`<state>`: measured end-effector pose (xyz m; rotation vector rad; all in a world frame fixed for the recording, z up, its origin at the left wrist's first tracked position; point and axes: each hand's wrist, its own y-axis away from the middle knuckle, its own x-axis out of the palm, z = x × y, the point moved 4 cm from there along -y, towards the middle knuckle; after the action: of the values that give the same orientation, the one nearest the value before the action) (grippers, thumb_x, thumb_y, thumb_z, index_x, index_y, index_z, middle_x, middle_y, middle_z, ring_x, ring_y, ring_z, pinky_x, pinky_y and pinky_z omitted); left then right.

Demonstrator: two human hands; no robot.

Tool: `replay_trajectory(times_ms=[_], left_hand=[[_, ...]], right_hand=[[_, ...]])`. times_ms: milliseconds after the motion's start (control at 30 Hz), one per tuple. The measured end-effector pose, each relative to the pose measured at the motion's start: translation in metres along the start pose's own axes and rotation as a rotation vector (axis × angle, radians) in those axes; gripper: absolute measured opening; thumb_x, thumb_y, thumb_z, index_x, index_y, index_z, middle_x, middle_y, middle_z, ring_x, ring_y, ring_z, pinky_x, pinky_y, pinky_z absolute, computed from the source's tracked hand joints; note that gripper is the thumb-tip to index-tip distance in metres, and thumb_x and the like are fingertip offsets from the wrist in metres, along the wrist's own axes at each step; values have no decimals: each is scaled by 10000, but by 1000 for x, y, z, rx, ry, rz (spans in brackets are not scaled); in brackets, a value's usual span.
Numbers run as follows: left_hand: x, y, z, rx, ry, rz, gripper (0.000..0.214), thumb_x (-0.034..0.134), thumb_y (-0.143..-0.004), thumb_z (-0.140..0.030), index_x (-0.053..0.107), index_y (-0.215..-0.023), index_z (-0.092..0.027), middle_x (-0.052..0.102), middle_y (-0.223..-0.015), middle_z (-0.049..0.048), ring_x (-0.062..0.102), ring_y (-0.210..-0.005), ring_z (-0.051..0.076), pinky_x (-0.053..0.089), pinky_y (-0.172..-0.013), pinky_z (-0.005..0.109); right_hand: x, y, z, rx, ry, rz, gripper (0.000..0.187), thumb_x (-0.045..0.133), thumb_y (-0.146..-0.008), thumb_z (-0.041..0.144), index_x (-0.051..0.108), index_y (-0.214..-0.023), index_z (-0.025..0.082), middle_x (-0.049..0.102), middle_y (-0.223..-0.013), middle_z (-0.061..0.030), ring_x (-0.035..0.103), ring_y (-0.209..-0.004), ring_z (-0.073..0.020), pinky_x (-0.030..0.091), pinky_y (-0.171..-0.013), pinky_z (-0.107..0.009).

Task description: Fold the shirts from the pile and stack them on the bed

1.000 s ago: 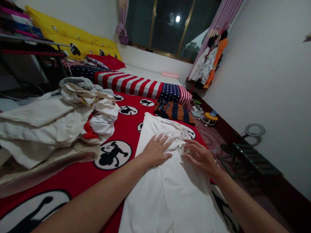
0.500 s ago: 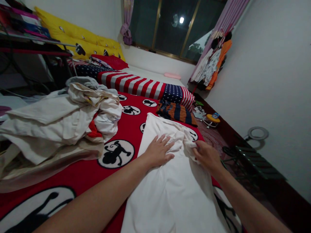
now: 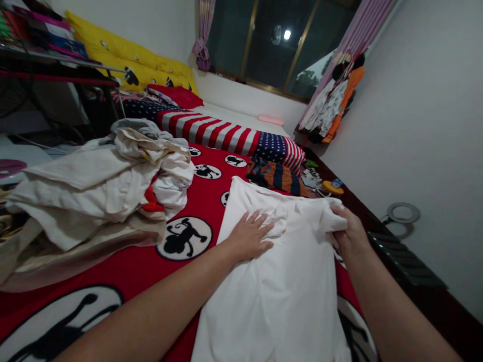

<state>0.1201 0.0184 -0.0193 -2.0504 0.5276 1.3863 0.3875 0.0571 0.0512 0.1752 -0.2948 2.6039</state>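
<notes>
A white garment (image 3: 287, 286) lies spread on the red bedcover (image 3: 206, 198) with its black-and-white monkey prints; its lower end runs out of view. My left hand (image 3: 249, 236) rests flat on the cloth near its far end, fingers spread, with creases around the fingertips. At the far right corner my right hand (image 3: 349, 229) pinches the garment's edge and lifts it a little off the bed. Which kind of garment it is, I cannot tell.
A heap of cream and white clothes (image 3: 113, 186) lies on the left. Beyond the garment sits a folded orange-and-navy cloth (image 3: 277, 176). A second bed with a stars-and-stripes cover (image 3: 222, 133) stands behind. On the right are a dark green slatted piece (image 3: 403, 259) and a ring light (image 3: 403, 213).
My right hand has moved right, drawing the garment's far corner outward, so the bunched far edge now lies wider and straighter. My left hand stays pressed on the cloth.
</notes>
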Motion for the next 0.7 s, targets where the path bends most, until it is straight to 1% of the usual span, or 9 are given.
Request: replay_trajectory(times_ms=[133, 167, 233, 333, 433, 500, 567, 633, 700], left_hand=[[-3, 0, 0, 11, 124, -48, 568, 483, -895, -511, 450, -1390, -234, 332, -1521, 126, 218, -1425, 323, 156, -1132, 559], [-5, 0, 1, 2, 204, -86, 541, 505, -892, -477, 473, -1368, -222, 371, -1500, 133, 263, -1410, 315, 179, -1133, 541], [-13, -1, 10, -70, 438, -229, 450, 488, -914, -402, 512, -1314, -198, 474, -1426, 130, 393, -1343, 265, 276, -1118, 459], [-22, 0, 36, -294, 836, -506, 399, 375, -964, -387, 500, -1281, -178, 604, -1254, 114, 580, -1130, 200, 459, -958, 342], [-20, 2, 59, -497, 1015, -617, 451, 380, -959, -409, 433, -1333, -163, 641, -1136, 113, 630, -984, 195, 505, -839, 325], [-20, 1, 67, -542, 1002, -624, 499, 482, -914, -358, 409, -1369, -168, 634, -1147, 114, 616, -999, 201, 495, -855, 332], [-21, 0, 67, -505, 940, -602, 576, 594, -831, -286, 431, -1374, -187, 622, -1178, 108, 598, -1023, 211, 482, -879, 339], [-22, -1, 62, -453, 869, -531, 537, 645, -768, -247, 547, -1292, -186, 645, -1117, 97, 615, -943, 212, 489, -846, 336], [-21, -1, 58, -429, 821, -441, 379, 649, -755, -258, 681, -1118, -153, 677, -961, 93, 624, -788, 197, 500, -763, 321]], right_hand=[[47, 3, 11, -10, 83, 14, 358, 687, -491, 157, 649, -847, 158, 656, -755, -8, 575, -600, -125, 477, -510, -212], [61, 9, 10, -9, 143, 19, 378, 675, -514, 163, 646, -891, 160, 658, -776, -16, 576, -611, -132, 467, -496, -212], [92, 25, 4, -5, 272, 62, 446, 649, -572, 206, 620, -1016, 172, 666, -867, -43, 595, -668, -157, 461, -489, -219], [136, 59, -18, 55, 358, 283, 552, 649, -655, 318, 540, -1180, 189, 633, -1122, -96, 630, -884, -197, 509, -590, -243], [160, 92, -37, 167, 370, 588, 523, 672, -700, 421, 557, -1151, 182, 593, -1236, -122, 606, -1057, -212, 521, -774, -287], [157, 103, -36, 173, 386, 698, 478, 687, -709, 459, 598, -1086, 179, 615, -1210, -117, 606, -1075, -216, 502, -842, -319], [139, 105, -29, 144, 422, 706, 469, 696, -705, 493, 618, -1042, 176, 640, -1157, -110, 632, -1024, -217, 498, -833, -337], [108, 104, -20, 133, 493, 671, 488, 705, -686, 519, 623, -1016, 169, 658, -1103, -108, 661, -938, -215, 505, -789, -343], [72, 107, -12, 122, 583, 647, 493, 719, -665, 521, 633, -991, 162, 677, -1036, -103, 670, -881, -215, 509, -776, -351]])
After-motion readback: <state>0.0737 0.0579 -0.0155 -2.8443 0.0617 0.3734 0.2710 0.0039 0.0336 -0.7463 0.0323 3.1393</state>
